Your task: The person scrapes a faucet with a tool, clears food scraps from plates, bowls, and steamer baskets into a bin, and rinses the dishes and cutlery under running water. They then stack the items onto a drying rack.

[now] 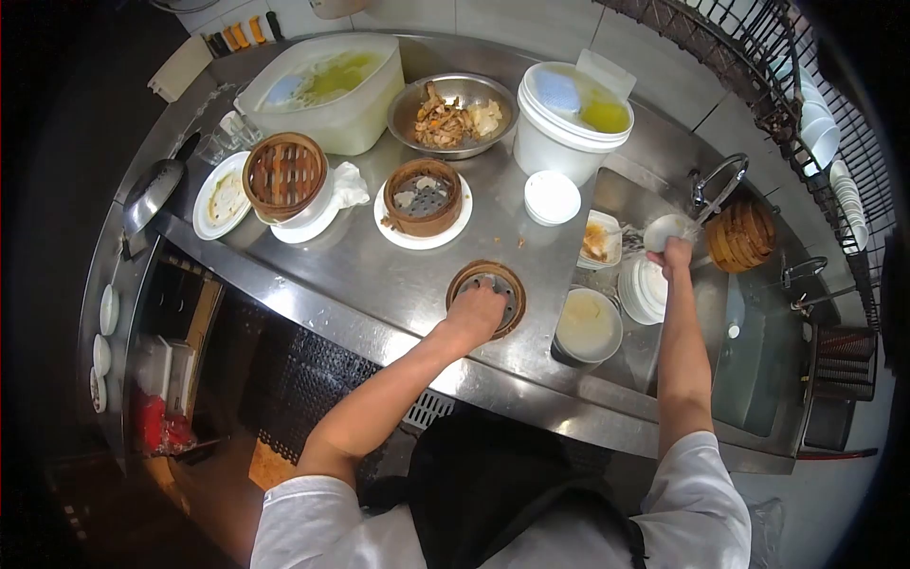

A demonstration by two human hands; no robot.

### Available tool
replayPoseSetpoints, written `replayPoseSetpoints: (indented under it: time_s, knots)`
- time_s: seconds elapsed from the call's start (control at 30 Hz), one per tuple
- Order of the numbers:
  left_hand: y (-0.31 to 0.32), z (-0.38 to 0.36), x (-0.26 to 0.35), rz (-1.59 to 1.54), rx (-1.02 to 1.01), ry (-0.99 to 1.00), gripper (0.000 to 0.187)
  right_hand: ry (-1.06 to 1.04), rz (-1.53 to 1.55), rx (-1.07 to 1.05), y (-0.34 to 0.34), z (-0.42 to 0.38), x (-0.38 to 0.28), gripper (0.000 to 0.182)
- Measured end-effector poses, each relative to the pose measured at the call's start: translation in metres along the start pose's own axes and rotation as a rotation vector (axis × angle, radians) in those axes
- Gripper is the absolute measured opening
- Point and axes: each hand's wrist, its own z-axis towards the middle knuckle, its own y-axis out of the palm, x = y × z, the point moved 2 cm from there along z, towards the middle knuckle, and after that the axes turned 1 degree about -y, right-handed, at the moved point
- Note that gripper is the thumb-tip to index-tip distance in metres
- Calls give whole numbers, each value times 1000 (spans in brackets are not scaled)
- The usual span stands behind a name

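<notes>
My left hand [477, 311] reaches down into a small round bamboo steamer [518, 294] on the steel counter. Its fingers are curled against the grey perforated disc inside, and the fingertips are hidden. Over the sink, my right hand [673, 256] grips a small white dish [667, 230] by its near edge, close to the running tap [725, 175]. Below that hand stand stacked white dishes [643, 291]. Between my hands is a round container of cloudy liquid [588, 327]. Behind my left hand, another bamboo steamer [424, 226] holding pale scraps sits on a white plate [445, 237].
A steel bowl of food scraps [441, 150], a tub of greenish suds [374, 119] and a white bucket [559, 156] line the back. Another steamer [284, 175] and a soiled plate [220, 199] sit left. Stacked steamers [739, 237] stand behind the water-filled basin [754, 379].
</notes>
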Motion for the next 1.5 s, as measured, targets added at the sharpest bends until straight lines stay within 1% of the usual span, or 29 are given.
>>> replayPoseSetpoints:
  time_s: [0.07,0.1,0.13,0.17,0.23,0.27,0.3,0.33,0.37,0.43,0.5,0.53,0.57,0.6,0.63,0.67,0.73,0.87,0.9,0.97,1.0,1.07,1.13,1.2,1.27,1.33,1.37,1.4,1.5]
  knots:
    - [-3,6,-9,-65,-72,6,12,-70,-196,38,12,-26,-19,39]
    - [-16,9,-13,-139,-48,59,10,-105,-296,54,21,-38,-32,40]
    - [-40,13,-20,-211,-23,107,9,-169,-299,88,29,-37,-44,40]
    - [-63,19,-26,-281,-3,154,7,-304,-255,92,42,-46,-66,40]
    - [-112,41,-47,-271,369,197,6,-528,-197,146,74,-77,-126,37]
    - [-136,62,-64,-204,472,224,7,-600,-263,187,90,-83,-153,35]
    - [-165,78,-76,-178,561,298,13,-674,-265,214,109,-92,-178,34]
    - [-184,90,-84,-253,660,237,16,-811,-402,316,127,-87,-193,31]
    - [-189,106,-105,-192,710,153,22,-948,-544,420,144,-83,-207,28]
    - [-198,106,-116,-79,464,-34,30,-804,-798,406,181,-91,-227,28]
    - [-167,95,-121,39,77,-180,35,-768,-1013,257,206,-80,-226,30]
    - [-139,85,-129,144,153,-171,35,-700,-1112,211,217,-64,-220,34]
    - [-108,74,-137,247,227,-162,35,-702,-1168,174,222,-57,-213,33]
    - [-90,61,-136,282,289,-163,32,-705,-1225,135,227,-51,-206,33]
    - [-82,53,-133,314,351,-166,30,-709,-1286,92,232,-48,-203,33]
    - [-82,54,-135,346,339,-140,29,-670,-1304,71,234,-50,-205,31]
    - [-77,48,-139,402,300,-90,26,-667,-1311,-74,237,-19,-198,34]
    - [-121,33,-131,217,425,-129,21,-690,-1300,-280,237,-9,-197,33]
    - [-129,31,-127,219,469,-85,20,-783,-1098,-206,235,-15,-197,30]
    - [-145,27,-120,226,556,4,19,-942,-681,-60,236,-55,-194,26]
    - [-154,22,-111,200,515,2,19,-1000,-490,14,239,-88,-195,22]
    - [-163,14,-103,207,482,11,24,-1025,-372,-89,249,-134,-186,23]
    - [-166,5,-93,181,470,25,26,-904,-411,-329,261,-170,-160,33]
    - [-170,-2,-84,125,503,38,26,-260,-217,-645,275,-197,-128,39]
    - [-167,-8,-74,180,526,100,25,128,58,-838,280,-220,-106,46]
    - [-163,-10,-69,223,574,165,23,207,296,-876,277,-221,-82,44]
    - [-159,-9,-69,185,584,192,23,248,414,-891,273,-223,-77,43]
    - [-153,-9,-69,145,591,218,24,294,468,-894,268,-224,-73,36]
    - [-138,-7,-59,48,618,317,25,367,619,-938,250,-238,-73,41]
